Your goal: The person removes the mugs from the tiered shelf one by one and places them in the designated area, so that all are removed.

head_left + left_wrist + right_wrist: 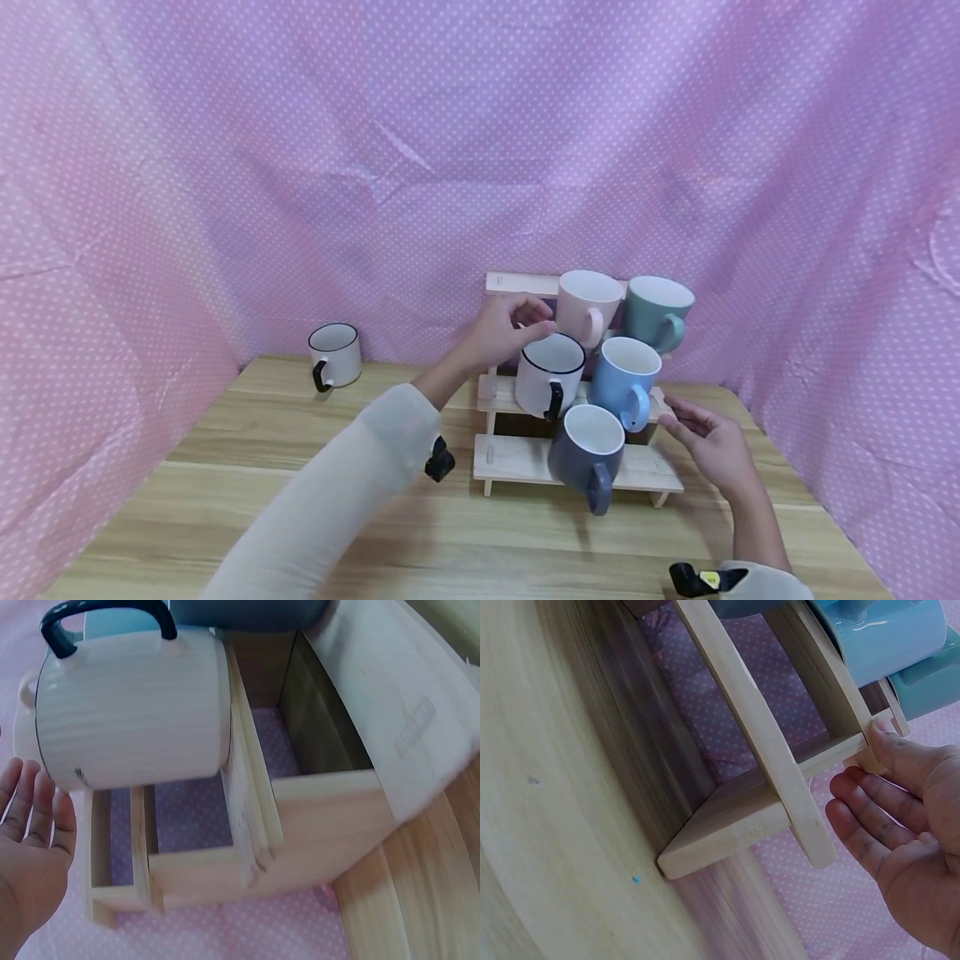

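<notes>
Overall, five mugs (pixel 615 390) filled one tiered rack (pixel 517 458), and a sixth mug (pixel 345 363) sat on the wooden table (pixel 225 500) before pink dotted cloth (pixel 375 125); the left hand (pixel 501 332) was empty, the right hand (pixel 716 446) at the rack's end, its grip unclear.

1. A table (pixel 225 467) made of light wood, with pale and darker stripes running across its top.
2. A big pink cloth (pixel 375 167) with little white dots. It hangs behind the table and down by its left and right sides. It looks more purple high up behind the table, and it has lots of folds and wrinkles.
3. A lone white mug (pixel 345 367) with a black rim and a black handle. It stands upright near the table's back left corner, with its handle toward the table's front.
4. A tiny blue spot (pixel 636 880) on the table top.
5. A small dark speck (pixel 533 781), also on the table top.
</notes>
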### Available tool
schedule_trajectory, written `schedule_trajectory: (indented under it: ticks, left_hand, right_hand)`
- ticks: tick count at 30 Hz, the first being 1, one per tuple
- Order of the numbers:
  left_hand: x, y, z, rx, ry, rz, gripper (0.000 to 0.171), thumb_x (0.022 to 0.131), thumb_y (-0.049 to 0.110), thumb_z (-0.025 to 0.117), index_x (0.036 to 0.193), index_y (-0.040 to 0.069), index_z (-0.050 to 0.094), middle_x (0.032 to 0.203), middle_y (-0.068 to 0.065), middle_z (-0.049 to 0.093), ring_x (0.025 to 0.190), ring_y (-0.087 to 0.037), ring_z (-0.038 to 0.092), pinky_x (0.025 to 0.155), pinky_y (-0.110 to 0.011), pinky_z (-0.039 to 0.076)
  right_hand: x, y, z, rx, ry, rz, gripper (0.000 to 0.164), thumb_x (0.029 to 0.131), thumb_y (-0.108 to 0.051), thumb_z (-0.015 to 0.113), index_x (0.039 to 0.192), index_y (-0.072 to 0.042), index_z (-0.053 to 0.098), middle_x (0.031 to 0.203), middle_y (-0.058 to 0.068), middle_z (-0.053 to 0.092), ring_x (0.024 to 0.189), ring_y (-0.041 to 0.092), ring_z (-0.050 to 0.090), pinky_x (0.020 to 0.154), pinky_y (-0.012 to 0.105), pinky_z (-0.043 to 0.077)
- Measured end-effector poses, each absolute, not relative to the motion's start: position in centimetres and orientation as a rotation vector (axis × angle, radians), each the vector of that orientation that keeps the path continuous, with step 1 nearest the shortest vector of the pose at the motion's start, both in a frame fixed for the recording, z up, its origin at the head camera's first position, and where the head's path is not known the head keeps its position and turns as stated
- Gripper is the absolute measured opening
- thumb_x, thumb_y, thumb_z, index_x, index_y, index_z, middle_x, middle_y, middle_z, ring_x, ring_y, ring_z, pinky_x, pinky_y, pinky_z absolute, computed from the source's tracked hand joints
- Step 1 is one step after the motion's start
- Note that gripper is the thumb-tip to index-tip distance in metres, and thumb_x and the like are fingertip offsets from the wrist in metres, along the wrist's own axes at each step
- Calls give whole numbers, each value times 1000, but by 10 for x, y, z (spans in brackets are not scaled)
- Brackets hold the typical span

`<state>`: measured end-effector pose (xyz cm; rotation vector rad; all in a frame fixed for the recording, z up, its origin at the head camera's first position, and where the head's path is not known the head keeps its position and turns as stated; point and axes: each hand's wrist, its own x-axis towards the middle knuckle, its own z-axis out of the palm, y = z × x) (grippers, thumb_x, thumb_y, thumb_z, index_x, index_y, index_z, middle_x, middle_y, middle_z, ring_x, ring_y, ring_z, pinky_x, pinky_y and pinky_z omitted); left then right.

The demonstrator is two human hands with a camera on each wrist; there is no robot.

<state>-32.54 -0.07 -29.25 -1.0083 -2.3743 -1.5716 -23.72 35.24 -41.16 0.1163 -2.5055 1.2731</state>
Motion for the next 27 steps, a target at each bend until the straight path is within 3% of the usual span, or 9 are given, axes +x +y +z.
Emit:
schedule_trajectory:
  ticks: [12, 19, 27]
  left_hand:
    - [-326, 26, -289, -1075, -2390, -1481, 27, 96, 27, 74, 116, 9, 70, 105, -1, 70, 93, -13, 64, 78, -23, 55]
    - [-323, 41, -285, -1077, -2449, -1483, 26, 96, 26, 75, 115, 10, 74, 106, 2, 72, 98, -10, 65, 87, -21, 55]
    - [-319, 52, -276, -1015, -2594, -1532, 23, 96, 26, 76, 115, 12, 77, 104, 5, 72, 96, -10, 66, 87, -29, 57]
  right_hand:
    - [-239, 354, -415, 115, -2508, 1279, 52, 100, -26, 69, 139, 7, 57, 134, 26, 63, 98, -15, 57, 80, 6, 50]
    - [-239, 355, -415, 118, -2503, 1292, 52, 101, -27, 69, 139, 7, 57, 133, 26, 63, 98, -16, 57, 80, 6, 50]
    - [-238, 355, -414, 106, -2515, 1292, 54, 100, -29, 68, 140, 5, 57, 134, 25, 63, 98, -16, 57, 80, 6, 50]
